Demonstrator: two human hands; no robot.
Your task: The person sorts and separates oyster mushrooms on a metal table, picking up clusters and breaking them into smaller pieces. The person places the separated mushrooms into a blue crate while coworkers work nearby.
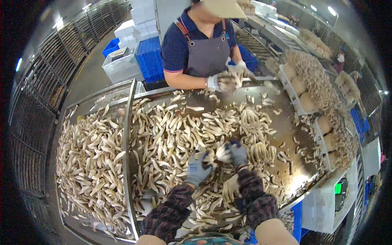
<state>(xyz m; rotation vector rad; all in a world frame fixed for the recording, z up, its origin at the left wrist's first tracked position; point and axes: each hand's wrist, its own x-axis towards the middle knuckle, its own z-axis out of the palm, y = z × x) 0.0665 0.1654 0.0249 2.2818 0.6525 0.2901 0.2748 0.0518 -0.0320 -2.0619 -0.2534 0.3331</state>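
Both my hands wear grey-blue work gloves with dark fingertips, over a steel sorting table (296, 149) strewn with king oyster mushrooms (169, 128). My right hand (238, 155) is closed on a pale mushroom (223, 153), slightly blurred. To its left, my left hand (198, 169) is just above the loose mushrooms, thumb and fingers apart. I see nothing firmly held in it. A bunch of mushrooms (260, 152) lies right of my right hand. Another pale clump (231, 188) rests below it, near my dark plaid sleeve (257, 200).
Across the table a co-worker in an apron (208, 55) handles mushrooms with gloved hands (230, 77). Left of a metal divider (128, 163) is a heaped mesh tray (92, 155). Crates of uncut mushroom bottles (300, 87) line the right edge. A white bin (322, 212) with a green display stands lower right.
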